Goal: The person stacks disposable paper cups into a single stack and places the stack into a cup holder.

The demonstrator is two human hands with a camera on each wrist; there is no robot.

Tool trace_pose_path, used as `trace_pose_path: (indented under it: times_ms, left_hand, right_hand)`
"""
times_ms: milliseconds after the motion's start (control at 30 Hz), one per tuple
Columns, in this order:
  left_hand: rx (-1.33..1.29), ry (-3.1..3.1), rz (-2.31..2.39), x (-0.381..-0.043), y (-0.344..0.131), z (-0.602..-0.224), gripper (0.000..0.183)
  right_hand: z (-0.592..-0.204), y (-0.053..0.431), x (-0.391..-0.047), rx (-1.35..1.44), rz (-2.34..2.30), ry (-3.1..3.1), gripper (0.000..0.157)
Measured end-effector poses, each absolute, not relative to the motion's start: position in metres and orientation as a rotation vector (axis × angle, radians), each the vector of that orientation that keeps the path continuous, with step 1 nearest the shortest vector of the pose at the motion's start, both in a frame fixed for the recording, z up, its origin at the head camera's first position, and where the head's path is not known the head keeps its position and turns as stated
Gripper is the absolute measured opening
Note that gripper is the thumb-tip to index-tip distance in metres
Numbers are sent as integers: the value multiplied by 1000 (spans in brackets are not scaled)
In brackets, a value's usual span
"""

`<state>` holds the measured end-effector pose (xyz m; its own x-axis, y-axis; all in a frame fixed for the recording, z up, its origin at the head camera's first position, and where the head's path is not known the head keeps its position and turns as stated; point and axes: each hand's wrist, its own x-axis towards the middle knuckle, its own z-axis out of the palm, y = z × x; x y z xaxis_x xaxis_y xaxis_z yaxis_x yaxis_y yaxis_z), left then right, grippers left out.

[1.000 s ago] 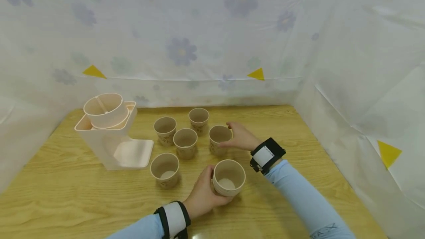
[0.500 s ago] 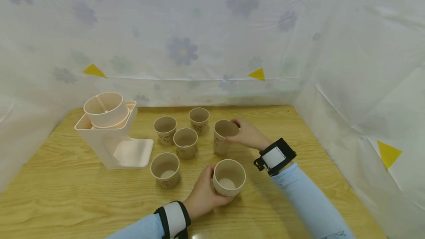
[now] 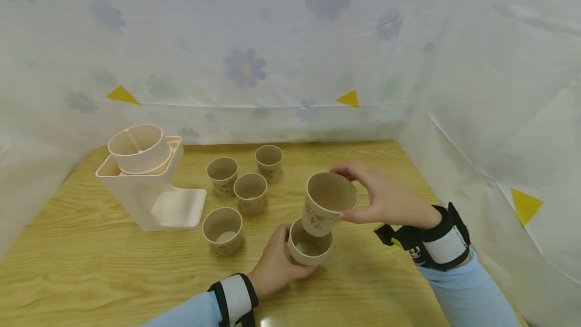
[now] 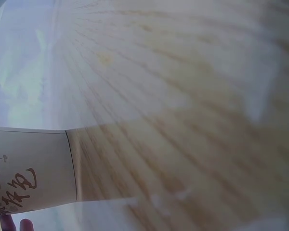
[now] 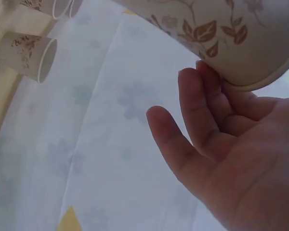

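My right hand (image 3: 390, 201) pinches a beige paper cup (image 3: 324, 211) by its rim, thumb on the near side and fingers on the far side. The cup tilts slightly, and its base overlaps the mouth of the cup stack (image 3: 310, 254) below. Around that stack curls my left hand (image 3: 276, 265), low over the table; doubled rims show nested cups. In the left wrist view, brown lettering marks a cup wall (image 4: 33, 171), fingertips (image 4: 7, 224) just under it. A leafy brown print covers the raised cup (image 5: 216, 29) in the right wrist view.
Left of the stack several upright paper cups stand apart: a near one (image 3: 223, 231), a middle one (image 3: 250, 193), others (image 3: 222, 175) behind. A cream plastic holder (image 3: 150, 191) with a round tub on top stands at left. Floral sheeting (image 3: 245, 64) walls the wooden table (image 3: 113, 266).
My right hand has lifted the cup off the table and carried it toward me, over the stack. My left hand keeps its grip in the same place.
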<state>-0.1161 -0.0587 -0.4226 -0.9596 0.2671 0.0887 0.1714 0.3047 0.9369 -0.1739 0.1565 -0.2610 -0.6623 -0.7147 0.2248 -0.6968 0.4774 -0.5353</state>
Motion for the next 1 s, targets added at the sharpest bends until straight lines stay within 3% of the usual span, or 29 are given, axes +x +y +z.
trace_pose_path:
  times_ms: [433,867,1000]
  left_hand:
    - [408,2489,1740,-117,-58,-423,74]
    - [419,2505,1744,-115,-58,-423,71]
    - [416,2481,1761,-115,-58,-424,71]
  right_hand:
    - [-309,140,-166,-1286,-890,2547,67]
    - [-332,137,-165,-1366,-837,2507,67]
    - [-337,143,-168,-1275,-875,2403,80]
